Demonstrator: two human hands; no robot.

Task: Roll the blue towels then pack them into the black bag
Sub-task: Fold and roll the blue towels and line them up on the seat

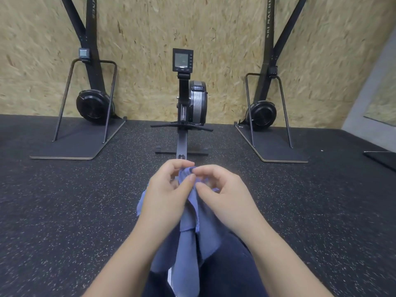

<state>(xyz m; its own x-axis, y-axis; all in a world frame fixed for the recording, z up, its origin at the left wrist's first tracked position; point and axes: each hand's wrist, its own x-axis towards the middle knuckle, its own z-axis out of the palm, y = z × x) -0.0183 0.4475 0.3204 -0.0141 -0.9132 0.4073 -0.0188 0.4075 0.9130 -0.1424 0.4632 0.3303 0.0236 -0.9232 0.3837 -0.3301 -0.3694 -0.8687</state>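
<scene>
Fingers of left hand (169,189) and right hand (222,189) curl, pinching blue towel (188,236).

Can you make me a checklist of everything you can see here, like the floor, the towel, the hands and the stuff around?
Surface: black speckled floor; nothing seen lying loose on it.
Job's things: blue towel held up at its top edge, hanging over the lap, not rolled yet. Black bag: nothing seen.
Clutter: nothing seen.
Grips: left hand and right hand both pinch the towel's top edge, close together.
Cables: nothing seen.
Surroundings: rower straight ahead with its monitor; ski machine to the left, another ski machine to the right; chipboard wall behind.
</scene>
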